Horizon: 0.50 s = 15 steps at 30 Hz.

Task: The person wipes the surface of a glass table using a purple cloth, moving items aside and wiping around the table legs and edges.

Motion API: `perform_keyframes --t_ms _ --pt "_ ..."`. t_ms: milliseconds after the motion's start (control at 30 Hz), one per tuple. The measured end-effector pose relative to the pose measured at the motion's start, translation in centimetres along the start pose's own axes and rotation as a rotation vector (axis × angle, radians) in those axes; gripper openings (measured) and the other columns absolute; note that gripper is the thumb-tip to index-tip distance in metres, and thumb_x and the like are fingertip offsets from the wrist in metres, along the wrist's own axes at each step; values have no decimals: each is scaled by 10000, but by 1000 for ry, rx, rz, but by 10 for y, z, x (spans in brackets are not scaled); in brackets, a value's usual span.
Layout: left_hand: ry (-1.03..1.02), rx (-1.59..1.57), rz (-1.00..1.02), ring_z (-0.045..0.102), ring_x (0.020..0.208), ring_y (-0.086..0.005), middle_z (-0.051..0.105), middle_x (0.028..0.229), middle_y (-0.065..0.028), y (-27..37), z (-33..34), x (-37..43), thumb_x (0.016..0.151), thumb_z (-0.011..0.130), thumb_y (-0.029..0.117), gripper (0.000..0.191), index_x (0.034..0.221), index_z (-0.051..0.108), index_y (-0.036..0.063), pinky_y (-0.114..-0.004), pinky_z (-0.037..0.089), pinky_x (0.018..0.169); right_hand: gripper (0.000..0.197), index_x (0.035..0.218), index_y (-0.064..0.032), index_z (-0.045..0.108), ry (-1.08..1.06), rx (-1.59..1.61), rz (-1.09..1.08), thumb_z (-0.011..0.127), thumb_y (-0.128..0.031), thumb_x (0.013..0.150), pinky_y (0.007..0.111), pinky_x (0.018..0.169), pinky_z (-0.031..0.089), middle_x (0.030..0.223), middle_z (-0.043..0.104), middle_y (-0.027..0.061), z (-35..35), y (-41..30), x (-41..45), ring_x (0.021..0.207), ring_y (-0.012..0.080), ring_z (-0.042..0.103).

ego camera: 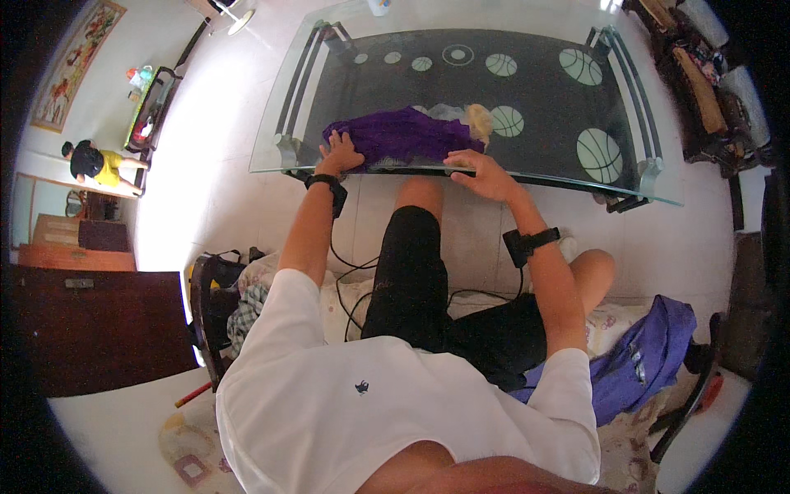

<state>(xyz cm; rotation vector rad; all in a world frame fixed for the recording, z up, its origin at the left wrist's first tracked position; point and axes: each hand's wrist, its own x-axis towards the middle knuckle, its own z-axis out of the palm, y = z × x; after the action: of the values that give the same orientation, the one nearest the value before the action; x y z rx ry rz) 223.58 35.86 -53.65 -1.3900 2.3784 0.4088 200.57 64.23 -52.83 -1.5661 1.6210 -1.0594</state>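
Note:
A purple cloth (401,134) lies bunched along the near edge of a glass-topped table (531,167). My left hand (340,154) rests with spread fingers on the cloth's left end. At its right end, my right hand (484,174) is over the table edge, fingertips at or just above the cloth; whether they touch it I cannot tell. Behind the cloth's right part lie a whitish translucent piece (445,112) and a pale yellow piece (479,122), their kind unclear. Both wrists wear black strapped devices with cables.
Ball-pattern discs (598,155) show through the glass. A white cup-like container (379,7) stands at the table's far edge. Beside me on the seat lies a blue-purple garment (648,352). Black cables (352,272) hang near my legs. Another person (102,163) stands far left.

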Motion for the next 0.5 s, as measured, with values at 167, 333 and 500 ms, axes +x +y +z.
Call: perform_keyframes --t_ms 167,333,500 --pt "-192 316 -71 8 1342 -590 20 1435 -441 -5 5 48 693 523 300 958 1403 75 -161 -584 60 1108 428 1316 -111 479 -4 13 -34 578 -196 908 440 1049 373 1335 485 148 -8 -9 8 1240 299 466" --pt "-192 537 238 -46 1338 -596 18 1454 -417 62 24 67 650 540 254 958 1377 113 -201 -582 41 1108 527 1406 -162 375 -30 -395 -125 543 -170 907 476 1082 322 1449 337 193 21 9 29 1328 369 345" --pt "57 -333 766 19 1435 -365 44 1532 -260 157 13 33 748 581 156 878 1482 119 21 -488 97 1147 523 1360 -166 443 69 -369 24 572 -156 853 507 1074 312 1403 371 225 5 7 26 1296 389 372"
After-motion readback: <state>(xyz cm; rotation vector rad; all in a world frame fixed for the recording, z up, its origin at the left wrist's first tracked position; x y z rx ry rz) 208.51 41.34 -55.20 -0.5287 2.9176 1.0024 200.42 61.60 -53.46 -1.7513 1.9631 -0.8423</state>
